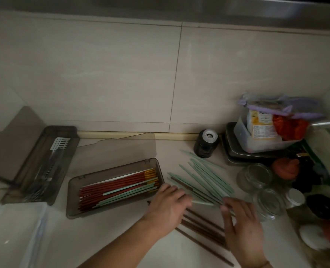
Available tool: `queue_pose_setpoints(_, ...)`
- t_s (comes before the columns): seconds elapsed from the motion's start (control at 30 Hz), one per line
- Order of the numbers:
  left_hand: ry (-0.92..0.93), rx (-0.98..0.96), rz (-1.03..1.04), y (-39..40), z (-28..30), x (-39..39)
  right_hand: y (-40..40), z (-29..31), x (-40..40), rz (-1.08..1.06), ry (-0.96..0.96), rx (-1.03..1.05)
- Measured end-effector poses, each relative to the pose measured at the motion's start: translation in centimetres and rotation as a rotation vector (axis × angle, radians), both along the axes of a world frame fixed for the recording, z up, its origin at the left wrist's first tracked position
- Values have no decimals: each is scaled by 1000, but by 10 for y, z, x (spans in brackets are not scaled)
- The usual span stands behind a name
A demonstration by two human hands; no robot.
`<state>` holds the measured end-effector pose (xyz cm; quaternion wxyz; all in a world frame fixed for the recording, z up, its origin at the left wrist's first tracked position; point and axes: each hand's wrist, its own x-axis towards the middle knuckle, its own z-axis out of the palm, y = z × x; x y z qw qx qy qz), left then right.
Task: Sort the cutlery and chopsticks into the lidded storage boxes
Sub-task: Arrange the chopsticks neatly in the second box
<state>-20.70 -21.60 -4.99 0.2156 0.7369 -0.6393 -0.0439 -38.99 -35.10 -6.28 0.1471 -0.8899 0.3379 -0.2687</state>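
Note:
Loose mint-green chopsticks (204,175) lie fanned on the counter right of the middle storage box (71,198). That box holds red chopsticks (110,188) and a few green ones, and its lid (117,149) stands open behind it. My left hand (168,206) curls over the near ends of some green chopsticks. Fingertips of my right hand (241,225) touch the same bundle from the right. Dark brown chopsticks (203,227) lie under and between my hands. The left storage box (67,161) holds metal cutlery (52,161), with its lid (15,140) open.
A black can (206,144) stands at the wall. To the right are stacked metal trays (235,151), a plastic tub of packets (264,132), glass jars (255,176) and other small items. A white container (15,229) sits at the bottom left.

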Motion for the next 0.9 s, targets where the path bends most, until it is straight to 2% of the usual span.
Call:
queue_pose_setpoints(0.07,30,-18,117,28,3,20,-2,2,4,-67,-120,147)
queue_pose_setpoints(0.13,56,-35,254,56,7,40,-1,-2,10,-81,-118,238)
queue_pose_setpoints(0.3,43,-38,532,104,14,88,-3,-19,27,45,262,56)
queue_pose_setpoints(0.43,192,167,703,118,6,107,-8,-28,34,6,332,25)
queue_pose_setpoints(0.57,235,259,740,123,-1,112,-10,-29,38,-18,307,20)
queue_pose_setpoints(0.7,259,240,747,127,-4,111,-11,-29,40,-62,364,87)
queue_pose_setpoints(0.8,219,162,744,129,-3,108,-12,-23,48,-126,436,230)
queue_pose_setpoints(0.9,127,23,697,126,7,94,-8,-12,53,-109,574,184)
